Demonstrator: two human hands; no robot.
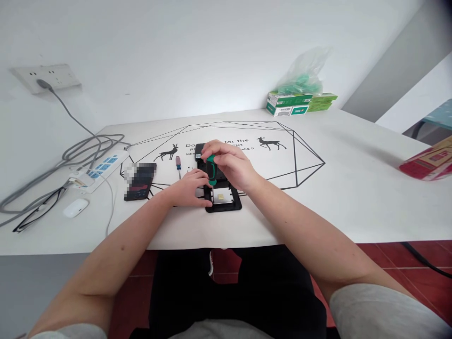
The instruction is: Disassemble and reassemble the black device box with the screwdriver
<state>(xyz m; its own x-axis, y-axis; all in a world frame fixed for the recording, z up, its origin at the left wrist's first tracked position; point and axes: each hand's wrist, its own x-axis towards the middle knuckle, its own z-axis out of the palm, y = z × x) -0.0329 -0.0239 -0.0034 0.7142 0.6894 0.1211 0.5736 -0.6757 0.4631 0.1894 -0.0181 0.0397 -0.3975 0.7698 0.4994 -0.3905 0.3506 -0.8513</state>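
Note:
A black device [233, 206] with a silver plate [226, 195] in its lower part lies on the white table near the front edge. My right hand [233, 164] grips a green and black screwdriver [211, 170] held upright, its tip down at the left side of the plate. At the device's left edge rests my left hand [190, 189], fingers apart, thumb on the frame and fingertips beside the screwdriver's lower end. A second, smaller screwdriver [178, 163] lies left of the device, with tiny dark pieces [189, 169] next to it.
Farther left are a phone [141, 181], a power strip [106, 169] with grey cables, glasses [38, 210] and a white earphone case [76, 207]. Green and white boxes [288, 104] with a plastic bag [303, 80] stand at the back. A red package [429, 160] sits at the right.

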